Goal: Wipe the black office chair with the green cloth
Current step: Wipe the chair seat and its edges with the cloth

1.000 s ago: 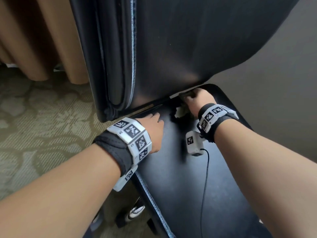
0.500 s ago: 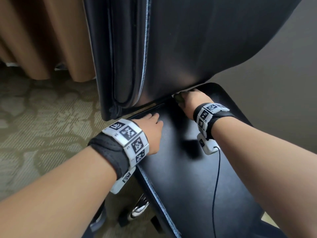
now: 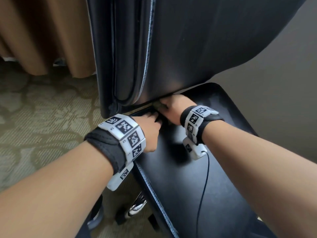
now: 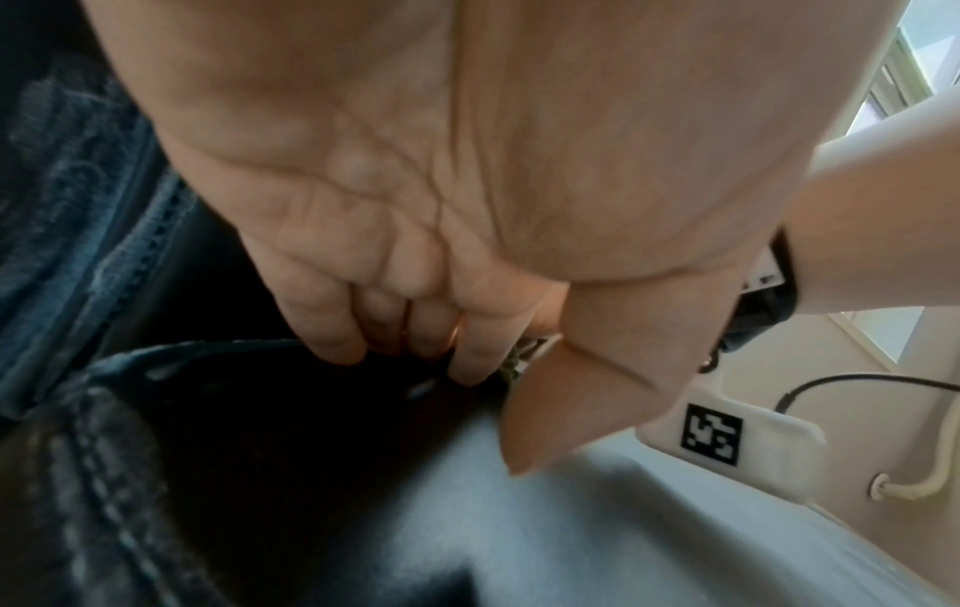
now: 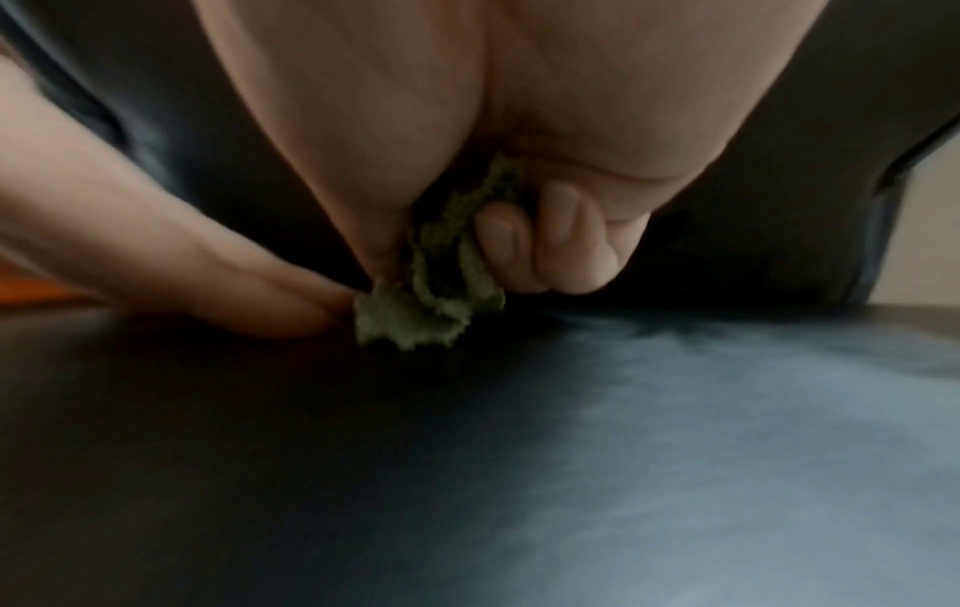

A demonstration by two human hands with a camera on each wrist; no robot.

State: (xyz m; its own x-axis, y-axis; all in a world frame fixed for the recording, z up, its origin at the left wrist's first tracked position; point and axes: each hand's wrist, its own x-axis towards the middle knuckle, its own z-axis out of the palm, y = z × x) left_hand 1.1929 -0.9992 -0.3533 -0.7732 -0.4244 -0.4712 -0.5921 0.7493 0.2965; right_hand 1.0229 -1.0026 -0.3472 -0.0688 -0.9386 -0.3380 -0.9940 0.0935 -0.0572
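The black office chair fills the head view, with its backrest (image 3: 197, 45) upright and its seat (image 3: 188, 177) below. My right hand (image 3: 173, 107) grips the bunched green cloth (image 3: 158, 105) and holds it against the crease where the seat meets the backrest. In the right wrist view the cloth (image 5: 436, 287) sticks out between curled fingers (image 5: 524, 242) and touches the seat (image 5: 623, 451). My left hand (image 3: 150, 127) lies flat on the seat just left of it, fingers (image 4: 337, 324) straight with their tips at the crease. A scrap of the cloth (image 4: 511, 365) shows beyond them.
Brown curtains (image 3: 42, 36) hang at the back left above a patterned green carpet (image 3: 42, 124). A chair caster (image 3: 136, 207) sits under the seat's left edge. A plain wall (image 3: 283, 93) stands to the right. A black cable (image 3: 205, 182) trails from my right wrist over the seat.
My right hand has slid left along the crease with the cloth and is now close beside my left hand. The left hand has stayed on the seat.
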